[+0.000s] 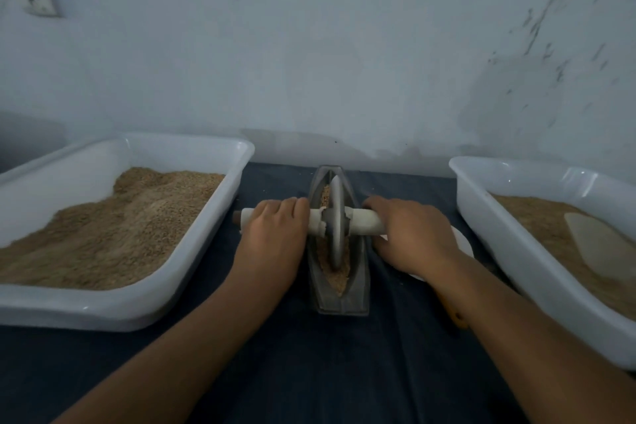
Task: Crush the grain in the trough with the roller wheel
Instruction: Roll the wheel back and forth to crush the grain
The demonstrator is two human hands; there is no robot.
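A person's left hand [273, 227] and right hand [411, 234] each curl around 1 end of the pale axle handle [364, 222] of a roller wheel [335, 227], knuckles up, fingers wrapped over the bar on either side of the disc. The grey wheel stands upright in a narrow, boat-shaped metal trough [339, 303] that sits at the middle of the tabletop [309, 372], its far tip close to the back edge by the wall [309, 45]. Brown grain [339, 280] lies along the trough's channel, showing both in front of the wheel and behind it. The tabletop is covered in dark blue cloth. Toward the left edge sits a white tray [113, 306] heaped with tan grain, the pile higher toward the tray's far side. Toward the right edge sits a 2nd white tray [509, 234], also holding tan material, with a pale scoop [599, 244] lying on top of it. A white dish [463, 241] is partly hidden under the right hand, between the trough and the right tray. An orange object [457, 318], too hidden to identify, shows beside the right forearm.
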